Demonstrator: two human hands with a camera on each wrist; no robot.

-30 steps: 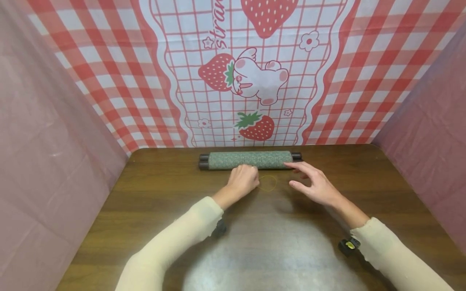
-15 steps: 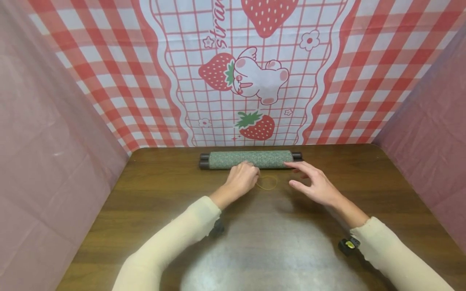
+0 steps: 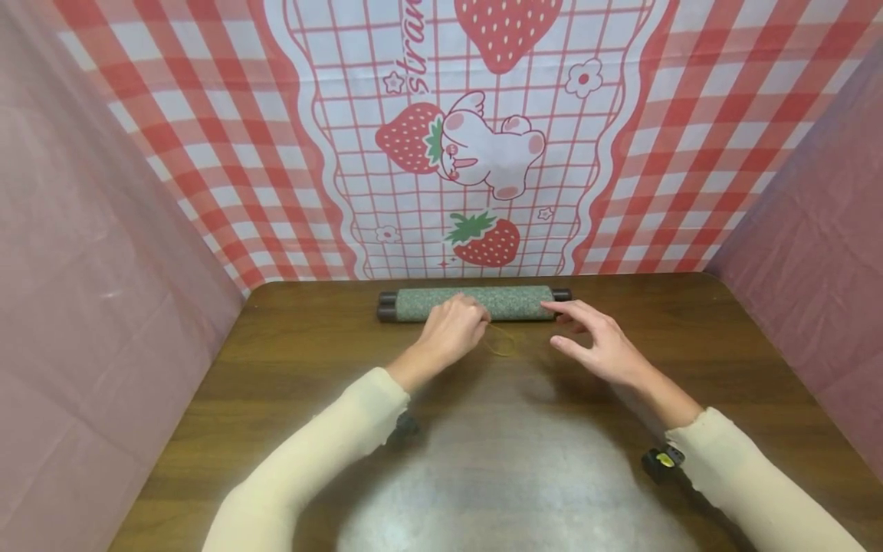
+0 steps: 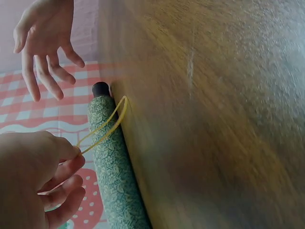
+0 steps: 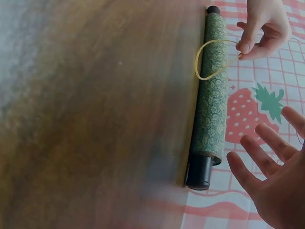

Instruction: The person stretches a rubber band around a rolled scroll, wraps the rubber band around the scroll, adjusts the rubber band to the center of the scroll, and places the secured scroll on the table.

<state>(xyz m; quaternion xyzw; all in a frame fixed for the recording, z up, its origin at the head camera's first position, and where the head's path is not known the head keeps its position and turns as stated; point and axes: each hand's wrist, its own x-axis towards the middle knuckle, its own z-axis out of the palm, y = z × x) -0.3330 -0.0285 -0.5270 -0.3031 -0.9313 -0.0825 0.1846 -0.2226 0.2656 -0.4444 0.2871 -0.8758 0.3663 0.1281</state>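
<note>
A rolled-up scroll (image 3: 513, 304) with green leaf-patterned backing and dark rod ends lies across the back of the table. My left hand (image 3: 450, 331) is in front of its middle, overlapping it in the head view. Between thumb and forefinger this hand pinches a yellow rubber band (image 4: 117, 123), which hangs as a loose loop in the air. Near the scroll's right end is my right hand (image 3: 602, 343), fingers spread and holding nothing. In the right wrist view the scroll's near rod end (image 5: 198, 172) appears beside those fingers; whether they touch it, I cannot tell.
The brown wooden table (image 3: 290, 414) reflects light near its front. Behind it hangs a red-and-white checked cloth (image 3: 276, 153) with strawberry prints. Pink curtains (image 3: 103, 268) stand at both sides. A small dark device (image 3: 664, 461) sits under the right wrist.
My left hand has risen slightly and shifted left, drawing the rubber band along with it. The right hand has barely moved, and the scroll lies in the same place.
</note>
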